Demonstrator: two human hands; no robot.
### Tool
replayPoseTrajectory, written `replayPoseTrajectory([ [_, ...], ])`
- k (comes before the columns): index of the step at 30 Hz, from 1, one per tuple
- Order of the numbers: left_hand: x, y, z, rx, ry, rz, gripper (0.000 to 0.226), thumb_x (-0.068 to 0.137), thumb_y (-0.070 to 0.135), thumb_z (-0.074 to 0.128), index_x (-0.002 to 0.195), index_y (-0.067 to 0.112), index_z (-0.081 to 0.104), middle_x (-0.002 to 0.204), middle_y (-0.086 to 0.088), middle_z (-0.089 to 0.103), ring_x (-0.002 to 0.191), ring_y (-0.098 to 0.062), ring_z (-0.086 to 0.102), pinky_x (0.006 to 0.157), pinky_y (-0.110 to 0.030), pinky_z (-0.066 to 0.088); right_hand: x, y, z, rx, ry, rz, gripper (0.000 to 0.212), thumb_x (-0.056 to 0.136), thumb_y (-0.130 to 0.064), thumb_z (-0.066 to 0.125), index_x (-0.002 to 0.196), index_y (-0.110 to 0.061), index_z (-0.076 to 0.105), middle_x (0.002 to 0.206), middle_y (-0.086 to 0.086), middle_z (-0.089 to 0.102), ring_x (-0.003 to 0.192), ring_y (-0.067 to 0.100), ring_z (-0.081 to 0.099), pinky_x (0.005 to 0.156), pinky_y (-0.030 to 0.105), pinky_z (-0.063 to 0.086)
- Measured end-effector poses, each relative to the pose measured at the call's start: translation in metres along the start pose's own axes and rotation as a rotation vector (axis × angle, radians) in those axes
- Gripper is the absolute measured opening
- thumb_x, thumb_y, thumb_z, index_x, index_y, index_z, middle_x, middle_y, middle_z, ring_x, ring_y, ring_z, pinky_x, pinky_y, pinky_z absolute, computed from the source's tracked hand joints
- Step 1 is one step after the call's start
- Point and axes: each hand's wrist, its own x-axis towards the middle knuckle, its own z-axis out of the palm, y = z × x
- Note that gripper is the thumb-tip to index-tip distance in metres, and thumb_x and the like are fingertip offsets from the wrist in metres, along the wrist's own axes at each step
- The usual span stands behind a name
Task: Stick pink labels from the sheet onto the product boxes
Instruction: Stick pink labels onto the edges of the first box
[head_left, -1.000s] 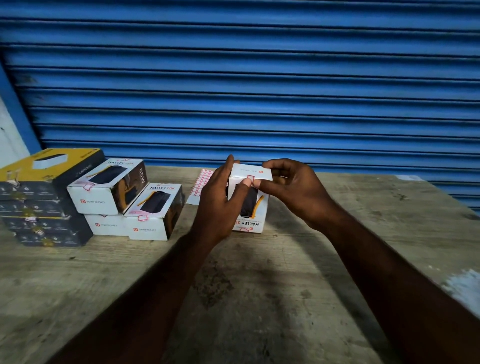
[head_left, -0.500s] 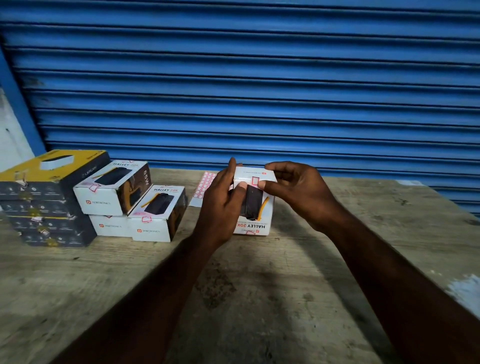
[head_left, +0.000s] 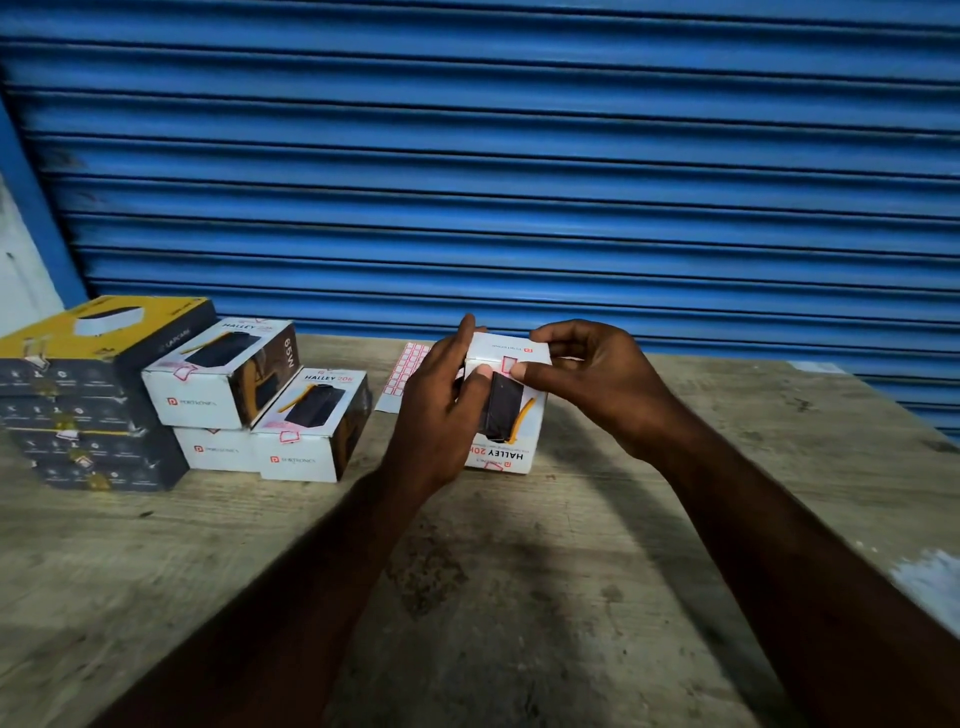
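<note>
Both hands clamped on the white product box (head_left: 511, 410): left hand (head_left: 441, 410) grips its side, right hand (head_left: 587, 384) thumb pressing a pink label (head_left: 509, 364) over the top edge. Box looks light, stiff card, so hold by the side walls; label is thin and floppy, probably creases easily. Label sheet (head_left: 402, 374) lies just behind the left hand, labelled boxes (head_left: 249, 395) stacked well left, nothing blocking.

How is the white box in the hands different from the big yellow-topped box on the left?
The white box is smaller and held in both hands; the yellow-topped box is larger and tops a dark stack. The white box has white sides, the yellow-topped box dark ones. Both are printed cardboard product boxes.
</note>
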Motion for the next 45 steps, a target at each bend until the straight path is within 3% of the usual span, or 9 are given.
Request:
replayPoseTrajectory([
  [5,-0.001,-0.001,0.001,0.017,-0.028,0.029,0.058,0.091,0.023,0.045,0.148,0.010,0.042,0.140,-0.004,0.053,0.126,-0.011,0.052,0.096,-0.006,0.039,0.002,-0.003,-0.005,-0.008,-0.032,0.037,0.043,0.068,-0.016,0.089,0.105,-0.012,0.068,0.100,0.004,0.072,0.086,0.013,0.070,0.072,0.023,0.055],
  [13,-0.002,0.001,0.001,0.027,-0.019,0.041,0.058,0.091,0.022,0.046,0.147,0.008,0.044,0.138,0.000,0.052,0.124,-0.001,0.048,0.097,-0.002,0.036,0.002,-0.002,-0.008,0.040,-0.081,0.053,0.042,0.073,-0.005,0.084,0.111,-0.006,0.067,0.106,0.010,0.071,0.093,0.018,0.069,0.079,0.026,0.055],
  [19,-0.001,-0.002,-0.001,0.032,-0.008,0.038,0.057,0.092,0.024,0.046,0.147,0.009,0.045,0.141,-0.005,0.053,0.128,-0.012,0.051,0.100,-0.007,0.038,0.003,-0.002,-0.010,0.034,-0.112,0.052,0.042,0.072,-0.007,0.085,0.110,-0.010,0.067,0.104,0.005,0.070,0.105,0.025,0.070,0.097,0.040,0.056],
  [22,-0.002,-0.001,0.000,0.034,-0.007,0.043,0.057,0.091,0.024,0.047,0.146,0.009,0.045,0.141,-0.006,0.054,0.128,-0.013,0.051,0.099,-0.006,0.038,0.001,-0.004,-0.007,0.002,-0.085,0.046,0.049,0.065,-0.015,0.090,0.109,-0.012,0.067,0.109,0.010,0.071,0.105,0.027,0.070,0.096,0.040,0.057],
  [27,-0.002,0.000,0.002,0.020,-0.009,0.050,0.056,0.091,0.022,0.048,0.146,0.007,0.045,0.136,-0.003,0.054,0.122,-0.004,0.051,0.094,-0.001,0.037,0.000,-0.006,-0.007,-0.061,-0.061,0.027,0.043,0.073,-0.010,0.086,0.111,-0.011,0.067,0.107,0.007,0.072,0.103,0.024,0.071,0.095,0.039,0.058],
  [30,-0.001,0.000,0.002,0.022,-0.002,0.047,0.056,0.092,0.023,0.048,0.146,0.008,0.045,0.139,-0.005,0.054,0.124,-0.009,0.051,0.095,-0.002,0.037,-0.001,-0.008,-0.008,-0.078,-0.081,0.023,0.041,0.076,-0.005,0.083,0.113,-0.011,0.066,0.108,0.007,0.072,0.103,0.022,0.071,0.095,0.037,0.058],
  [33,-0.002,-0.001,0.001,0.023,0.004,0.048,0.056,0.092,0.023,0.048,0.146,0.008,0.045,0.139,-0.007,0.054,0.126,-0.013,0.052,0.096,-0.003,0.037,-0.001,-0.008,-0.006,-0.081,-0.063,0.019,0.044,0.072,-0.013,0.087,0.111,-0.013,0.067,0.106,0.005,0.073,0.100,0.019,0.072,0.090,0.031,0.059],
  [37,-0.002,0.000,0.002,0.023,-0.004,0.054,0.055,0.093,0.022,0.049,0.146,0.007,0.045,0.137,-0.007,0.055,0.121,-0.005,0.051,0.091,0.000,0.037,-0.001,-0.006,-0.003,-0.157,-0.011,-0.013,0.044,0.072,-0.022,0.088,0.111,-0.016,0.068,0.105,0.000,0.073,0.096,0.013,0.073,0.089,0.030,0.059],
  [45,-0.001,-0.003,0.003,-0.008,-0.004,0.005,0.061,0.091,0.036,0.050,0.147,0.012,0.043,0.138,0.001,0.054,0.126,-0.010,0.052,0.101,-0.012,0.042,-0.003,-0.010,-0.007,-0.119,-0.115,0.013,0.049,0.076,0.003,0.080,0.119,-0.011,0.063,0.114,0.006,0.069,0.098,0.012,0.073,0.089,0.027,0.059],
])
